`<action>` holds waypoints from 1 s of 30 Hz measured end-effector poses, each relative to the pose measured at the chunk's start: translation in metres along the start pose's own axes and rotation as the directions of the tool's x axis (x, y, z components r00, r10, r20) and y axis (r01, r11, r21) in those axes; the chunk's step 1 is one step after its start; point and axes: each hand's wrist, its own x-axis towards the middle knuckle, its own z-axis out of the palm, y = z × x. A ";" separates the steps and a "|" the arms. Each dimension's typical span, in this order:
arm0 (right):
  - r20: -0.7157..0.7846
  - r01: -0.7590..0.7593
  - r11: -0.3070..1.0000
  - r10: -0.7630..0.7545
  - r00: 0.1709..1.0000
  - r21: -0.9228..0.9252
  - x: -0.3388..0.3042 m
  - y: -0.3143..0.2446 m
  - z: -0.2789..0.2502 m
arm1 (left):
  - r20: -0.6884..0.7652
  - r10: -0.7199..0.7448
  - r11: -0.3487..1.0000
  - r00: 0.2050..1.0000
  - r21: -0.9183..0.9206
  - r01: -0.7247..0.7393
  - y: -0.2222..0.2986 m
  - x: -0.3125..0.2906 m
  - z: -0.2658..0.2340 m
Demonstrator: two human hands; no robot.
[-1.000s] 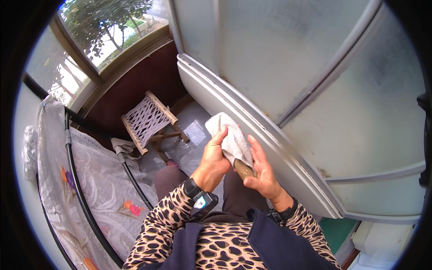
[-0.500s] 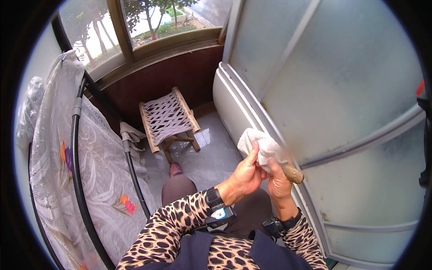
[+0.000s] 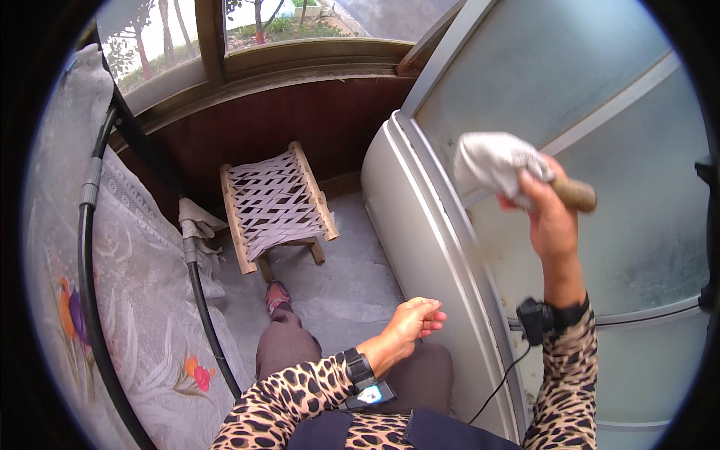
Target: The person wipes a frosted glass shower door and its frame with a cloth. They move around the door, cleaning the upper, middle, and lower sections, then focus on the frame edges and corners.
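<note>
Raised in front of the frosted glass panels, my right hand [image 3: 551, 199] is closed around a short brown handle [image 3: 576, 195] and a white cloth [image 3: 499, 161]. The cloth is bunched over the far end of the handle and hides what is under it. The handle's rounded, wood-like butt sticks out to the right. Lower down, over my lap, my left hand [image 3: 409, 326] has its fingers curled together with nothing seen in them. It is apart from the cloth and beside the white panel [image 3: 420, 217].
Frosted glass panels [image 3: 630, 240] in metal frames fill the right side. A wooden stool with a woven strap seat [image 3: 274, 202] stands ahead on the grey floor. At left, lace fabric [image 3: 150, 285] with flowers hangs by black poles [image 3: 88, 255]. A window [image 3: 300, 45] is at the back.
My right hand has lifted the cloth and handle up and to the right, toward the glass. My left hand has let go of the cloth and dropped lower, its fingers curled.
</note>
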 end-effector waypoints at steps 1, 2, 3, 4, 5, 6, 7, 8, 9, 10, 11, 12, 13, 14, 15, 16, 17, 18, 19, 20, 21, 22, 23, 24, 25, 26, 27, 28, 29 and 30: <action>0.019 0.047 0.999 -0.047 0.999 0.011 0.024 0.007 0.009 | -0.010 -0.012 1.000 1.000 -0.018 0.012 0.005 -0.001 0.002; 0.017 0.017 0.999 -0.017 1.000 -0.038 0.049 0.019 0.020 | -0.016 -0.001 0.999 1.000 -0.038 0.000 0.010 -0.002 0.003; -0.042 0.004 0.998 -0.006 0.999 -0.064 0.071 0.038 0.033 | -0.021 0.017 0.998 1.000 -0.056 -0.018 0.017 -0.001 0.003; -0.029 -0.048 0.992 0.045 0.999 -0.117 0.089 0.055 0.042 | -0.032 0.040 0.998 0.999 -0.057 -0.041 0.022 -0.001 0.002; -0.031 -0.069 0.988 0.065 0.997 -0.138 0.105 0.075 0.051 | -0.043 0.059 0.996 0.997 -0.060 -0.062 0.026 -0.002 0.002; -0.023 -0.075 0.985 0.072 0.997 -0.155 0.121 0.093 0.058 | -0.054 0.082 0.994 0.995 -0.063 -0.085 0.031 -0.003 0.000; -0.024 -0.074 0.987 0.071 0.997 -0.141 0.133 0.109 0.061 | -0.073 0.104 0.991 0.992 -0.081 -0.110 0.034 -0.003 -0.002; -0.029 -0.069 0.989 0.066 0.997 -0.134 0.141 0.120 0.063 | -0.071 0.121 0.989 0.990 -0.072 -0.126 0.036 -0.007 -0.004; -0.036 -0.073 0.990 0.070 0.997 -0.119 0.151 0.136 0.065 | -0.082 0.138 0.987 0.987 -0.066 -0.143 0.040 -0.008 -0.008; -0.023 -0.066 0.991 0.064 0.998 -0.113 0.159 0.150 0.066 | -0.091 0.152 0.986 0.984 -0.057 -0.158 0.044 -0.009 -0.012; -0.022 -0.060 0.992 0.058 0.998 -0.107 0.165 0.161 0.067 | -0.103 0.153 0.986 0.983 -0.059 -0.159 0.048 -0.012 -0.015; -0.028 -0.051 0.994 0.049 0.998 -0.098 0.171 0.172 0.068 | -0.116 0.156 0.985 0.981 -0.057 -0.164 0.052 -0.013 -0.019; -0.021 -0.058 0.994 0.056 0.998 -0.090 0.176 0.182 0.070 | -0.132 0.177 0.982 0.975 -0.051 -0.185 0.056 -0.015 -0.022; -0.035 -0.076 0.994 0.073 0.997 -0.080 0.180 0.194 0.069 | -0.139 0.174 0.980 0.975 -0.072 -0.185 0.059 -0.015 -0.025; -0.039 -0.056 0.996 0.053 0.998 -0.076 0.180 0.196 0.068 | -0.133 0.180 0.977 0.975 -0.093 -0.193 0.060 -0.022 -0.026; -0.027 -0.030 0.999 0.029 0.999 -0.045 0.183 0.203 0.068 | -0.144 0.190 0.972 0.971 -0.112 -0.207 0.062 -0.023 -0.027; -0.047 0.014 0.992 -0.020 0.999 -0.122 0.186 0.208 0.069 | -0.143 0.195 0.971 0.970 -0.114 -0.212 0.064 -0.025 -0.027; -0.046 0.071 0.978 -0.082 0.996 -0.196 0.188 0.211 0.069 | -0.133 0.198 0.970 0.971 -0.119 -0.214 0.064 -0.028 -0.026; -0.097 0.055 0.963 -0.083 0.992 -0.264 0.189 0.215 0.070 | -0.128 0.202 0.968 0.971 -0.124 -0.218 0.064 -0.030 -0.026; -0.053 0.145 0.941 -0.169 0.984 -0.304 0.189 0.216 0.071 | -0.123 0.196 0.970 0.973 -0.125 -0.211 0.065 -0.031 -0.025; -0.066 0.162 0.927 -0.195 0.979 -0.339 0.186 0.218 0.074 | -0.124 0.190 0.971 0.974 -0.125 -0.205 0.065 -0.032 -0.024; -0.068 0.196 0.912 -0.235 0.970 -0.361 0.183 0.221 0.078 | -0.135 0.197 0.969 0.971 -0.125 -0.214 0.066 -0.031 -0.024; -0.083 0.139 0.926 -0.179 0.980 -0.350 0.179 0.221 0.081 | -0.130 0.191 0.971 0.973 -0.124 -0.207 0.067 -0.031 -0.023; -0.098 0.124 0.898 -0.181 0.979 -0.422 0.171 0.221 0.083 | -0.126 0.193 0.970 0.973 -0.124 -0.208 0.067 -0.030 -0.023; -0.085 0.148 0.867 -0.213 0.973 -0.476 0.164 0.221 0.084 | -0.125 0.200 0.969 0.972 -0.122 -0.215 0.067 -0.028 -0.022; -0.067 0.176 0.829 -0.248 0.967 -0.530 0.159 0.219 0.084 | -0.126 0.195 0.971 0.973 -0.112 -0.209 0.067 -0.027 -0.023; -0.085 0.150 0.878 -0.211 0.974 -0.454 0.158 0.216 0.084 | -0.127 0.191 0.973 0.973 -0.103 -0.205 0.065 -0.026 -0.023; -0.099 0.121 0.919 -0.170 0.981 -0.376 0.157 0.212 0.081 | -0.128 0.185 0.976 0.974 -0.095 -0.197 0.063 -0.026 -0.024; -0.110 0.087 0.952 -0.124 0.986 -0.295 0.157 0.208 0.077 | -0.125 0.194 0.974 0.973 -0.094 -0.206 0.062 -0.024 -0.024; -0.118 0.043 0.977 -0.069 0.991 -0.211 0.156 0.204 0.072 | -0.127 0.195 0.974 0.973 -0.095 -0.208 0.060 -0.024 -0.024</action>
